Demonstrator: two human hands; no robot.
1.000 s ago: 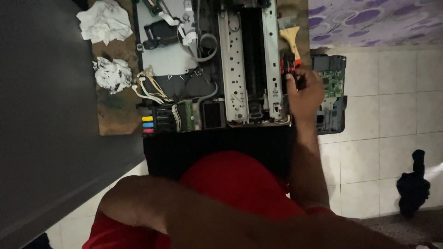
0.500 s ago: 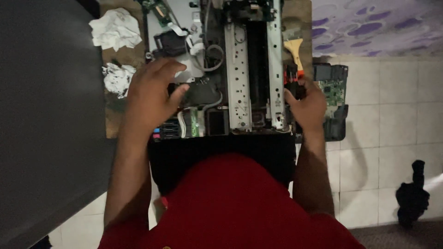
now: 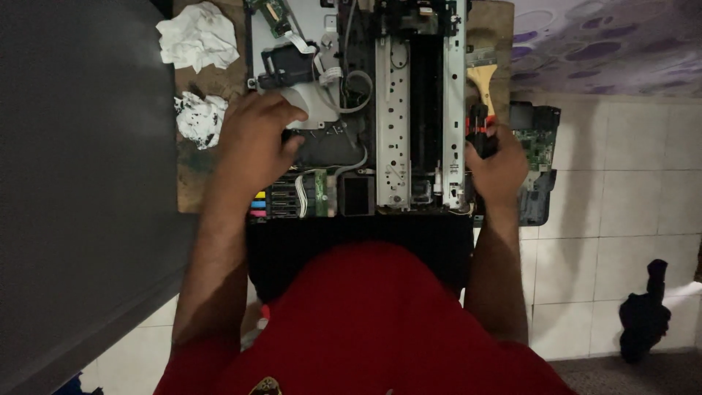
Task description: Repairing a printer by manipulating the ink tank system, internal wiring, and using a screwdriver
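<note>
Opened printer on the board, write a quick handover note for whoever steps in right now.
Left hand: resting palm down on the opened printer, over the grey plastic part left of the metal rail frame.
Right hand: gripping a red and black screwdriver at the printer's right edge.
Nearby: brush above the right hand, circuit board on the floor to its right, ink cartridges at the front left, crumpled tissues at the left.
Done: outer cover is off, insides exposed.
Left: frame and inner parts remain in place.
</note>
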